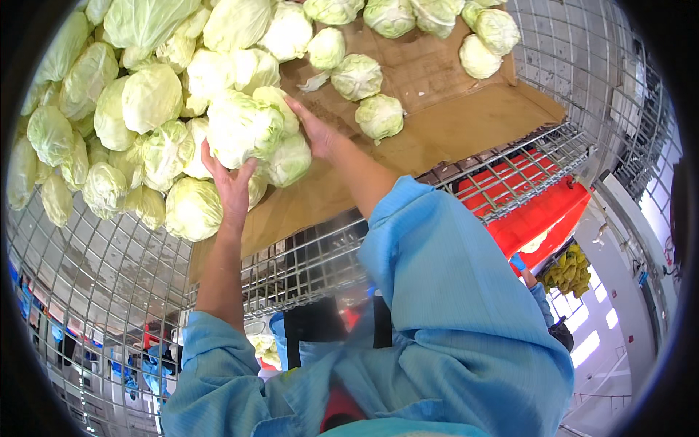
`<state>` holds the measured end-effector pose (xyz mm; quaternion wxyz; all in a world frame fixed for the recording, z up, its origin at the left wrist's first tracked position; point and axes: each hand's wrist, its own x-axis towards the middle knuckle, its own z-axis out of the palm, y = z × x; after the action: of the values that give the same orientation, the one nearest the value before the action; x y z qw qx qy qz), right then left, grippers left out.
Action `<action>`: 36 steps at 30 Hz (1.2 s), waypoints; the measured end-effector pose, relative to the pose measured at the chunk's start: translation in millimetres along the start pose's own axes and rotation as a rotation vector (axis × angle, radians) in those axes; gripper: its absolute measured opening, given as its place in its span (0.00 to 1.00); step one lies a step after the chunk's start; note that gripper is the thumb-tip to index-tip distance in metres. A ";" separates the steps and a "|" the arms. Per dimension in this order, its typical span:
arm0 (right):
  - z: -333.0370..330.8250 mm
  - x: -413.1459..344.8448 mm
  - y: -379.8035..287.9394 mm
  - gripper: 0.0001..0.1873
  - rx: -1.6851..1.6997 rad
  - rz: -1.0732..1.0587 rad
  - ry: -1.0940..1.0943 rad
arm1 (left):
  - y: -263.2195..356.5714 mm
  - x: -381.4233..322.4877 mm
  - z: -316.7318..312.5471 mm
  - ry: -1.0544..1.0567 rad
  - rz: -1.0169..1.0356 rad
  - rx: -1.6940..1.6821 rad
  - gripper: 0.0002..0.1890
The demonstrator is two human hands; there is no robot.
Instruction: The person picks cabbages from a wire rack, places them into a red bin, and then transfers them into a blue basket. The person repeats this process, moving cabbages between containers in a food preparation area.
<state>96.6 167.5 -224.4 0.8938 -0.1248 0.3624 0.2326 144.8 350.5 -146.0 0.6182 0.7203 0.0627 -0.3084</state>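
Pale green cabbage heads fill the left of a wire mesh cage lined with brown cardboard (437,131). My left hand (229,183) presses thumb and fingers against the lower side of a leafy cabbage (240,128). My right hand (314,128) touches the cabbages at the right of this group, its fingers on one behind the leafy head (281,106). Another cabbage (289,160) lies just below, between the two hands. Whether the right hand bears any of their weight cannot be told. More heads lie on the cardboard, such as one cabbage (379,116) right of my right hand.
The cage's wire edge (524,180) runs in front of me, with a red container (551,218) beyond it at the right. A co-worker's blue-gloved hand (517,262) is near that container. Wire mesh (109,262) rises at the left.
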 end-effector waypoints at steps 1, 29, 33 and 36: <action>6.1 -5.0 0.5 0.42 0.015 -0.018 0.024 | 3.6 -1.7 6.2 0.017 0.037 0.053 0.38; -61.3 -436.8 -34.0 0.37 0.779 -0.939 -0.232 | 212.4 -217.7 346.1 -0.815 0.824 0.383 0.34; -176.8 -535.2 25.6 0.37 0.944 -1.201 0.051 | 195.3 -315.5 468.4 -1.176 0.950 0.534 0.37; -250.5 -587.8 72.4 0.36 0.998 -1.350 0.287 | 152.1 -369.0 534.4 -1.301 0.915 0.491 0.37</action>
<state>-457.6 -59.6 9.7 0.7365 0.0662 0.3803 -0.5555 -275.3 -73.3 151.8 0.4207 0.4669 -0.6752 -0.3861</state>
